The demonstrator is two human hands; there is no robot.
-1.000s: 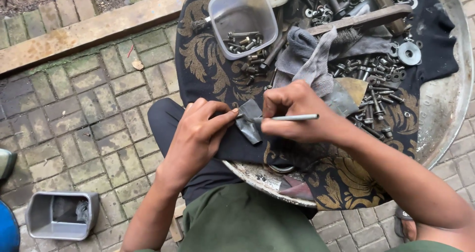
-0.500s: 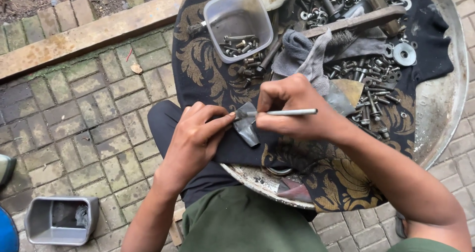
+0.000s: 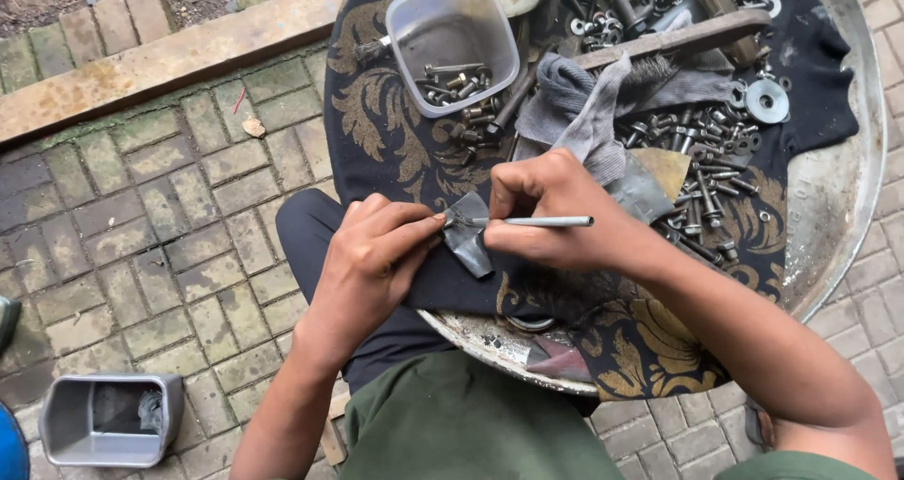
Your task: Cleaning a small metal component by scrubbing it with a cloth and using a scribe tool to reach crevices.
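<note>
My left hand (image 3: 372, 254) pinches one end of a small grey piece of sandpaper (image 3: 468, 243) folded around the tip of a thin metal rod (image 3: 541, 221). Gripping that rod, my right hand (image 3: 556, 211) keeps it level, pointing right. Both hands hover over the near edge of a round metal tray (image 3: 852, 188) draped in a black cloth with gold pattern (image 3: 377, 131).
A clear plastic tub (image 3: 452, 37) holding bolts sits at the tray's far side. A grey rag (image 3: 574, 103), wire brush with wooden handle (image 3: 678, 39), washers and several loose bolts (image 3: 706, 150) lie to the right. A grey tub (image 3: 104, 419) rests on the paving bricks.
Both hands stay together on the rod and sandpaper; the left fingers have shifted slightly along the paper. The camera view has tilted a little.
</note>
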